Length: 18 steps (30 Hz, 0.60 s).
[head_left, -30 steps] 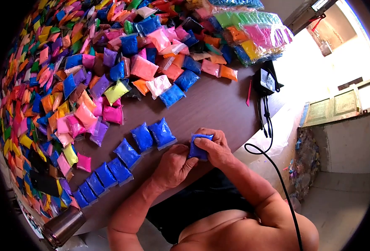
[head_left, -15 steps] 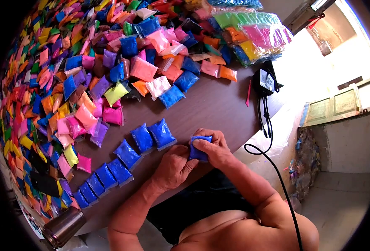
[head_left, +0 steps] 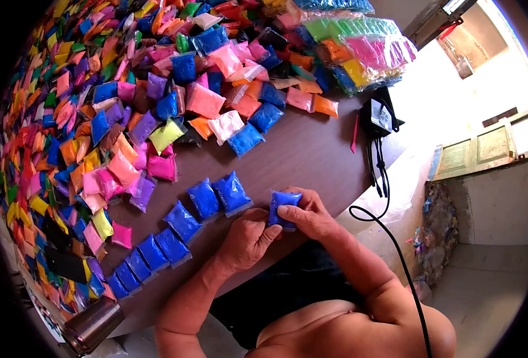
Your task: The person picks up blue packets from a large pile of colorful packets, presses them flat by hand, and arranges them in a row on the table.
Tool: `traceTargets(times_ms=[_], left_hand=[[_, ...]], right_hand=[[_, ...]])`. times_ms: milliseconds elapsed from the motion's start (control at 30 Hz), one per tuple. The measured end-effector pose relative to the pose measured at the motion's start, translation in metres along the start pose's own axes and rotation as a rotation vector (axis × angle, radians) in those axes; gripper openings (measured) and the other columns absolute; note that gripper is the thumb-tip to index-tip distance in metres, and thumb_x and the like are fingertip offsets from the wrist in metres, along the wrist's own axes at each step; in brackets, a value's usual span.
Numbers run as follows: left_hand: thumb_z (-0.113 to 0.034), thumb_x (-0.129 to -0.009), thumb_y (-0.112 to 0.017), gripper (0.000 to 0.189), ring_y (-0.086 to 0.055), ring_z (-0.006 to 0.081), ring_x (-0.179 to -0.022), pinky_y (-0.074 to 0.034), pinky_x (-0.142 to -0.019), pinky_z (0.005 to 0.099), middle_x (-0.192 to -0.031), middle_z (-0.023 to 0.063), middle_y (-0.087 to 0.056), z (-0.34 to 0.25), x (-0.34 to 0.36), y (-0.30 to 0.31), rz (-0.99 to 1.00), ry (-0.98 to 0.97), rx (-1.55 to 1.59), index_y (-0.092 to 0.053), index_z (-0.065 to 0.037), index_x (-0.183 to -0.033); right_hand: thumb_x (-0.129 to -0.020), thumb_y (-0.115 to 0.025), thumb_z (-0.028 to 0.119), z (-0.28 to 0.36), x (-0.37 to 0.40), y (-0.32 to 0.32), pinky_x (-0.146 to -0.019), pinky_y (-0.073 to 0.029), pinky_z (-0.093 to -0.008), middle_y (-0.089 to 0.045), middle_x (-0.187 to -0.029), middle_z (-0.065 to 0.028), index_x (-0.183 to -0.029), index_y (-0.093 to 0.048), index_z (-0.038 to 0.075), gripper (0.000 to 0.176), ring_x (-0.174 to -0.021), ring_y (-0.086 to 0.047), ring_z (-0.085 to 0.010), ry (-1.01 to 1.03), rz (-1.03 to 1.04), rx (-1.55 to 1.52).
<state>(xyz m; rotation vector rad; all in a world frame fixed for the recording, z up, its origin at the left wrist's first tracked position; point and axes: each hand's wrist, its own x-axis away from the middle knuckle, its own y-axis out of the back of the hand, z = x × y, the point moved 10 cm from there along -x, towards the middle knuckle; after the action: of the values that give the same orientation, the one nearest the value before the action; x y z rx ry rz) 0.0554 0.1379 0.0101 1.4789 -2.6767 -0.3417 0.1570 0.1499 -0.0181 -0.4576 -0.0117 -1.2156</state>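
Note:
Between both hands, above the table's near edge, is a small clear plastic packet filled with something soft and blue. My right hand grips it from the right, thumb lying across its front and the other fingers behind. Curled fingers and the thumb of my left hand close on the packet's lower left corner; the fingertips are partly hidden. Left of my hands, a slanting row of similar blue packets runs down along the table, the two topmost ones nearest my left hand.
A large heap of multicoloured packets covers the table's left and far side. Bulk bags of packets lie at the back. On the right are a red stick and a black device with cables. A metal cup lies at lower left.
My right fingers have moved down off the top of the blue packet, so more of its face shows. My left hand stays almost in place.

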Motion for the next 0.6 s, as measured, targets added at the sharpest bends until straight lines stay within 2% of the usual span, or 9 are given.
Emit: traceTargets(times_ms=[200, 267, 333, 400, 500, 600], left_hand=[[-0.029, -0.098, -0.050, 0.033, -0.060, 0.0331, -0.078, -0.048, -0.071, 0.0408, -0.080, 0.0152, -0.063, -0.006, 0.000, -0.001, -0.014, -0.084, -0.086, -0.062, 0.000, -0.087], [-0.028, -0.098, -0.050, 0.032, -0.060, 0.0324, -0.077, -0.047, -0.070, 0.0394, -0.080, 0.0135, -0.063, 0.001, 0.000, 0.001, -0.040, -0.016, 0.052, -0.063, -0.001, -0.086], [-0.027, -0.098, -0.050, 0.030, -0.060, 0.0318, -0.076, -0.047, -0.069, 0.0393, -0.080, 0.0129, -0.062, -0.003, -0.001, 0.003, -0.020, -0.022, 0.056, -0.063, -0.002, -0.086], [-0.026, -0.098, -0.050, 0.029, -0.060, 0.0313, -0.076, -0.047, -0.069, 0.0391, -0.080, 0.0123, -0.062, -0.007, -0.001, 0.004, -0.003, -0.028, 0.063, -0.063, -0.003, -0.086], [-0.024, -0.098, -0.051, 0.027, -0.060, 0.0305, -0.076, -0.046, -0.068, 0.0391, -0.080, 0.0118, -0.062, 0.000, 0.000, 0.007, -0.008, 0.047, 0.058, -0.062, -0.003, -0.085], [-0.023, -0.097, -0.051, 0.026, -0.060, 0.0309, -0.076, -0.045, -0.068, 0.0390, -0.079, 0.0119, -0.061, -0.005, 0.000, 0.007, -0.023, -0.038, -0.031, -0.061, -0.003, -0.084]], right_hand=[[-0.089, -0.067, 0.026, 0.004, 0.000, -0.001, -0.070, -0.050, -0.0262, -0.063, -0.088, -0.0020, -0.103, -0.060, 0.001, 0.030, -0.079, -0.059, -0.0096, 0.053, 0.044, 0.062], [-0.090, -0.067, 0.026, 0.009, 0.002, -0.005, -0.069, -0.050, -0.0259, -0.063, -0.086, -0.0019, -0.103, -0.060, 0.000, 0.030, -0.078, -0.059, -0.0098, 0.053, 0.029, -0.001], [-0.090, -0.066, 0.027, 0.016, 0.005, -0.009, -0.069, -0.050, -0.0256, -0.063, -0.085, -0.0017, -0.102, -0.060, 0.000, 0.030, -0.078, -0.059, -0.0100, 0.053, 0.013, -0.066], [-0.091, -0.066, 0.027, 0.013, 0.009, -0.020, -0.067, -0.048, -0.0249, -0.063, -0.081, -0.0017, -0.100, -0.062, 0.001, 0.028, -0.077, -0.059, -0.0097, -0.025, 0.130, 0.060], [-0.091, -0.065, 0.027, 0.014, 0.006, -0.021, -0.064, -0.046, -0.0240, -0.063, -0.077, -0.0018, -0.096, -0.063, 0.002, 0.025, -0.073, -0.058, -0.0087, 0.000, 0.124, 0.110], [-0.091, -0.066, 0.027, 0.017, 0.005, -0.022, -0.061, -0.044, -0.0234, -0.063, -0.075, -0.0019, -0.092, -0.064, 0.004, 0.024, -0.068, -0.056, -0.0077, 0.027, 0.117, 0.054]])
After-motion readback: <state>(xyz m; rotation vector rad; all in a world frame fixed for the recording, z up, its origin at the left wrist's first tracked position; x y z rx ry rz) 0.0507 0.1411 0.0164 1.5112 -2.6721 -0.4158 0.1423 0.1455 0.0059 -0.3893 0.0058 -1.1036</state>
